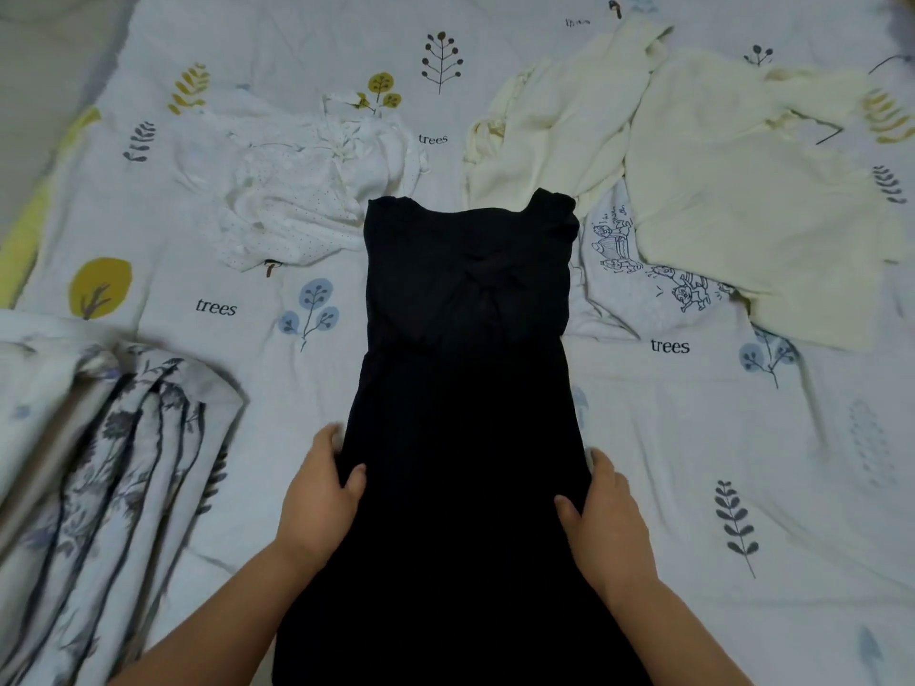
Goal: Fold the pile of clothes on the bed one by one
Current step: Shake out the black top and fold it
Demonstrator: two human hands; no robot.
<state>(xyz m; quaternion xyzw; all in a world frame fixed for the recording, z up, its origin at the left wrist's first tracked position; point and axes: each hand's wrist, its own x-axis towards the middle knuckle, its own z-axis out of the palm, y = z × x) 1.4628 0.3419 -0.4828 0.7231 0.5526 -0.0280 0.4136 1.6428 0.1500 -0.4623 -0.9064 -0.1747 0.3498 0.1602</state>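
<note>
A black sleeveless dress (465, 368) lies flat and lengthwise at the centre of the bed sheet (693, 462), neckline away from the person, a gathered twist at the chest and a seam at the waist. The left hand (319, 502) grips the skirt's left edge, thumb on top; the fingers appear tucked beneath, though blur hinders confirmation. The right hand (606, 517) grips the right edge likewise. A white dotted garment (297, 190) and cream garments (718, 190) lie beyond; a floral-print cloth (114, 487) lies at left.
</note>
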